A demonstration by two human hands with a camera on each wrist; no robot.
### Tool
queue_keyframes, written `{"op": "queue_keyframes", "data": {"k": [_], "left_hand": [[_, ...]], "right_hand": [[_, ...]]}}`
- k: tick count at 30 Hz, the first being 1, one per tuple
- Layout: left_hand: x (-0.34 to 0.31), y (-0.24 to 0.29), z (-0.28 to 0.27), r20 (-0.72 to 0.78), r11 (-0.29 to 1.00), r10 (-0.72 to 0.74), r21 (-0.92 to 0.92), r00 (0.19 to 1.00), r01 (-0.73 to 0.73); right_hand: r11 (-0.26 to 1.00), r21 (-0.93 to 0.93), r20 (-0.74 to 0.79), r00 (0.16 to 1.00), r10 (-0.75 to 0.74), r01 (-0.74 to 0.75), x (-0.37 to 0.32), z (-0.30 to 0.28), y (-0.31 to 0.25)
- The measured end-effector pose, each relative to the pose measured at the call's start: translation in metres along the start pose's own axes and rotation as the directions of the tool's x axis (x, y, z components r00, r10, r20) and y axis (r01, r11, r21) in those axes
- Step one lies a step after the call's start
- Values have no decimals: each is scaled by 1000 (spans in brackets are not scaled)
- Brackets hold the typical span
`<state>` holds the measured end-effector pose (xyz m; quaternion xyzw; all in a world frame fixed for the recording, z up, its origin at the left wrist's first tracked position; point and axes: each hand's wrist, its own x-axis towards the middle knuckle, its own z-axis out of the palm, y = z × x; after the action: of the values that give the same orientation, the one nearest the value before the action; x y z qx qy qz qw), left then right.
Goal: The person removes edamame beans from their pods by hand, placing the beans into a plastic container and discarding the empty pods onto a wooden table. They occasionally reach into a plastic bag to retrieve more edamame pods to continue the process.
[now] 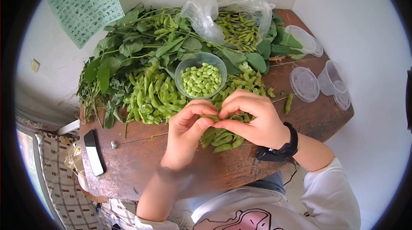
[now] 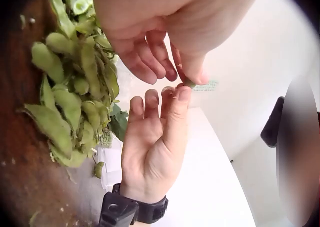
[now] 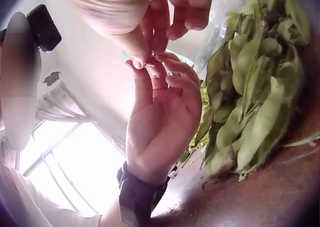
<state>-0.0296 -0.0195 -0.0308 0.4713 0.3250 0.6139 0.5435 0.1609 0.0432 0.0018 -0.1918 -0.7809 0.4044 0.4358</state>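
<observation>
Over a pile of green soybean pods [image 1: 223, 140], my left hand [image 1: 185, 129] and right hand [image 1: 257, 112] meet fingertip to fingertip. Between thumb and fingers they pinch a single soybean pod [image 1: 210, 118] from both ends. Most of that pod hides behind the fingers; a bit of its green shows in the left wrist view, under the left hand [image 2: 185, 22]. Just beyond the hands stands a clear round tub [image 1: 178, 73] with shelled green soybeans [image 1: 201, 80] in it.
Emptied-looking pods [image 1: 150, 97] and leafy soybean stalks [image 1: 141, 37] spread across the back of the wooden table [image 1: 133, 161]. A plastic bag [image 1: 204, 17] holds more pods. Clear lids [image 1: 304, 84] and a clear cup [image 1: 328, 80] lie at right, a phone [image 1: 94, 152] at left.
</observation>
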Motion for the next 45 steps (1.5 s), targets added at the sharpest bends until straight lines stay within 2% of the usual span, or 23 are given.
{"op": "queue_keyframes", "data": {"k": [3,6,8,9,11,13,16,20,22,26,29,32,34,35,37,38,39,41,42,43,44,45], "left_hand": [[0,3,-3,19,997,16,79,1000,-17],[1,11,-1,9,993,-65,97,998,64],[0,12,2,-37,968,54,249,998,-44],[0,13,4,-30,968,56,247,998,-47],[0,15,10,-63,901,151,420,987,-111],[0,16,13,-88,919,142,383,986,-98],[-2,24,10,-90,975,-106,186,990,121],[-2,22,5,-34,978,-141,150,989,145],[-2,26,6,-33,968,-228,99,973,230],[-3,24,1,-13,952,-303,46,953,303],[-3,25,1,-7,927,-375,10,927,375],[0,26,5,-38,932,-358,40,933,359],[1,20,7,-104,978,-186,73,977,194],[1,18,7,-100,980,-177,76,979,185],[1,17,6,-223,985,-17,165,975,54],[-1,20,1,-234,992,-85,75,969,105],[1,24,3,-225,992,-75,79,971,95],[3,33,6,-283,965,-99,205,954,161],[3,34,6,-248,950,-128,249,960,191],[2,32,4,-218,931,-150,298,964,212],[1,27,2,-194,938,-138,288,971,191],[1,28,4,-207,946,-159,249,965,209]], "right_hand": [[1000,-12,38,999,13,-12,0,1,0],[1000,-11,40,999,9,-9,-2,2,0],[998,-55,12,1000,17,-16,-4,5,2],[998,-61,7,1000,16,-15,-4,4,3],[995,-97,97,995,-11,21,-4,1,5],[998,-70,107,994,4,4,-4,-1,0],[983,-46,127,977,-171,178,-5,4,7],[971,-53,169,960,-223,235,-6,3,11],[932,-92,186,926,-329,350,-6,3,14],[912,-162,220,915,-339,376,-7,0,9],[878,-240,306,891,-336,414,-7,-2,8],[898,-237,274,912,-305,371,-4,-1,11],[935,-230,192,954,-229,271,-3,1,11],[931,-234,192,952,-238,280,-2,0,9],[968,-200,112,985,-128,148,-1,-3,3],[966,-206,109,984,-138,158,1,-6,2],[973,-201,83,992,-96,111,1,-9,2],[976,-205,53,997,-58,68,1,-16,0],[988,-115,-87,992,88,-98,4,-21,-1],[971,0,-207,950,234,-240,10,-27,-3],[930,-18,-220,909,354,-366,15,-35,-3],[906,-99,-186,902,390,-412,23,-47,-3]]}}
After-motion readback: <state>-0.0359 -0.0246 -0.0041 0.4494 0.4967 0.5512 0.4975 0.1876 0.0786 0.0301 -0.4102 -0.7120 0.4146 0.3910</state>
